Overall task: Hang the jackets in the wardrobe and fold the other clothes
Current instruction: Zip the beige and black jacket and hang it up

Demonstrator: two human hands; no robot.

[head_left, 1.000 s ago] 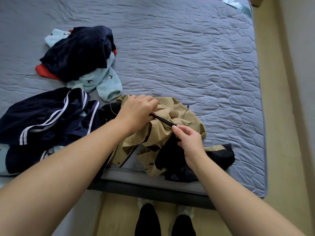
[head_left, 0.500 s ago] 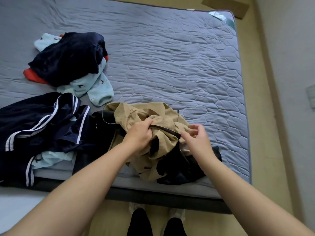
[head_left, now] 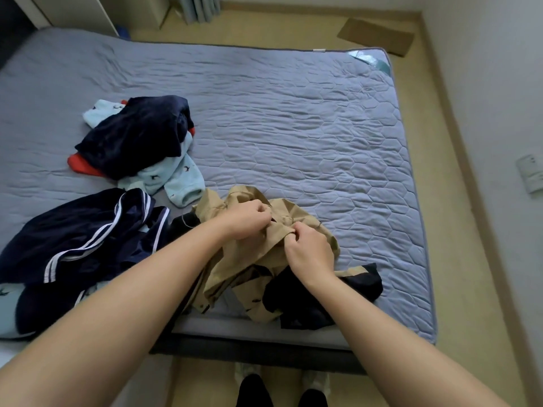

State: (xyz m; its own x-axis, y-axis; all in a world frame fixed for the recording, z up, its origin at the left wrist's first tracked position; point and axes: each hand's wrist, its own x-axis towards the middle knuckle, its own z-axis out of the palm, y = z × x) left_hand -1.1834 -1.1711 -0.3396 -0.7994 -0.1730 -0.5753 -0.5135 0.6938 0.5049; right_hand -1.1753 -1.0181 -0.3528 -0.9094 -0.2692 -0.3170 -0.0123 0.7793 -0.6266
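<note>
The fingers point(head_left: 261, 209) of the left hand point(head_left: 245, 220) and of the right hand point(head_left: 308, 255) are curled, each pinching bunched cloth on the tan jacket point(head_left: 226, 268). The hands are close together. The jacket lies crumpled at the bed's point(head_left: 293, 127) near edge. A navy striped garment point(head_left: 79, 230) sprawls over the bed's near left part. A heap of navy, pale blue and red clothes point(head_left: 135, 136) sits farther up the bed's left side.
</note>
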